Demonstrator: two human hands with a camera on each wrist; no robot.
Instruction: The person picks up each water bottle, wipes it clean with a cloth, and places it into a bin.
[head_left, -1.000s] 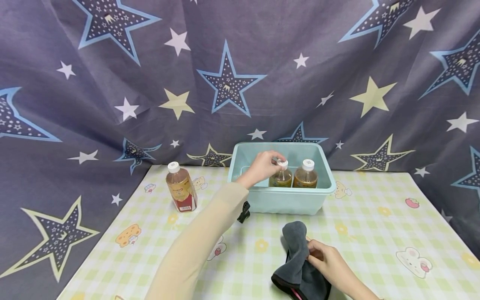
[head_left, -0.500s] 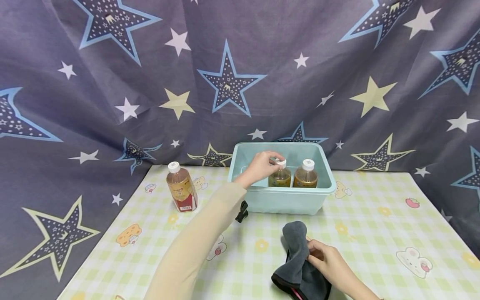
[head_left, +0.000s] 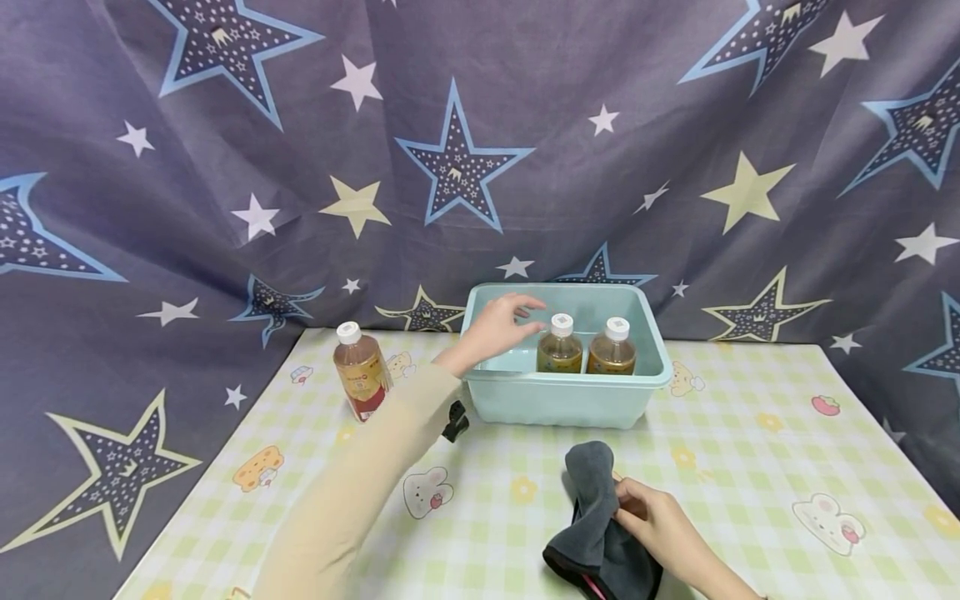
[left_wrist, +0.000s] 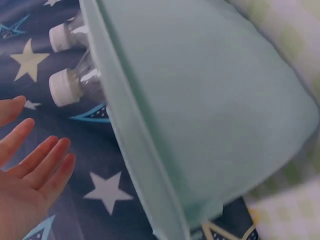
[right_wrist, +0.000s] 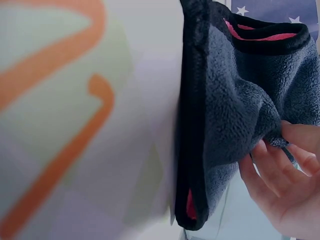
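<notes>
From where I stand, the person's left hand (head_left: 498, 327) is just above the centre of the frame, over the left part of a pale blue-green rectangular plastic bin (head_left: 558, 404). It is released: thumb and fingers stand apart and grasp nothing, close to the white cap of a clear plastic bottle with a gold label (head_left: 559, 357) but not touching it. That bottle is upright in the bin, right of centre in the frame, and just to its right stands a matching white-capped plastic bottle with amber contents (head_left: 611, 357). The left wrist view shows the same spread fingers at its lower left, with both caps at the upper left

The right hand (head_left: 660, 525), at the lower right of the frame, is grasping: thumb and fingers pinch a fold of a dark grey fleecy cloth with black edging (head_left: 597, 521). The cloth is bunched at the bottom, right of centre, in front of the bin, and a strip of pink shows by its edge

Left of centre, a clear bottle with a red and gold label (head_left: 358, 367) stands on the green-and-white checked tablecloth (head_left: 750, 492), partly covered by the long cream sleeve (head_left: 367, 492) of the left arm. Behind everything hangs a dark purple-blue fabric backdrop printed with stars (head_left: 600, 200)
</notes>
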